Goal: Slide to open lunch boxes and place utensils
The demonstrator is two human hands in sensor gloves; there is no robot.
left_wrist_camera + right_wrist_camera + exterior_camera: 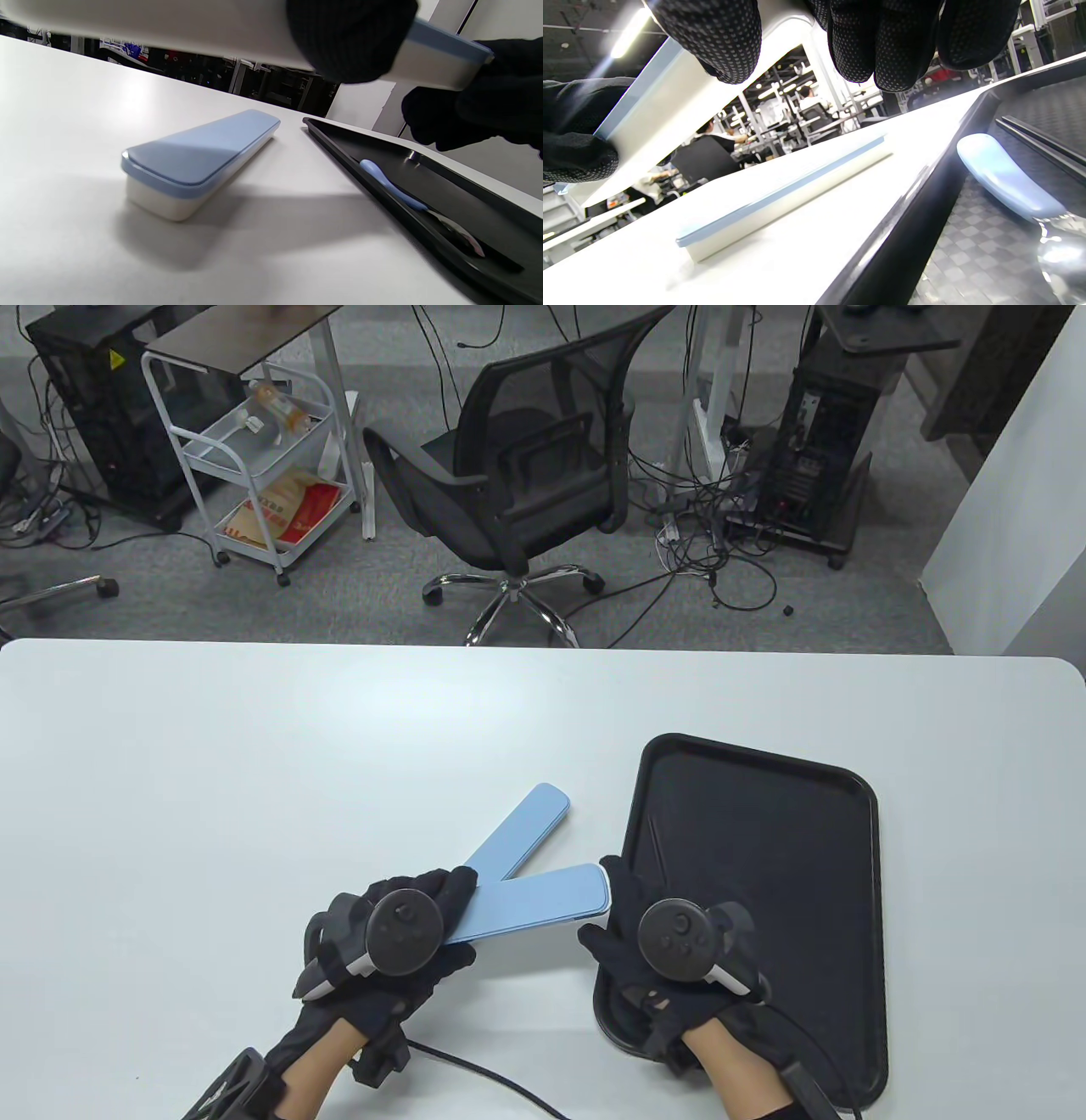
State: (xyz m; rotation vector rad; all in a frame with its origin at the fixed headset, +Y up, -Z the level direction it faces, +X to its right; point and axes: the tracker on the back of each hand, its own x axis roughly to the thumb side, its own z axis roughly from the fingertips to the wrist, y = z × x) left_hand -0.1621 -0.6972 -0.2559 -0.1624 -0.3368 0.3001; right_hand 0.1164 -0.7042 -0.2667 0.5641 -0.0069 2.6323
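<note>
Bright overhead light — soft shadows, glare on table, near objects blurred.

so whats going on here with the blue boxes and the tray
A person in black sensor gloves holds one long blue-lidded white utensil box off the table, the left hand at one end and the right hand at the other, its lid apparently closed. A second matching blue-lidded box lies closed on the white table. In the black rectangular plastic tray lie a blue-handled metal spoon and dark chopsticks.
</note>
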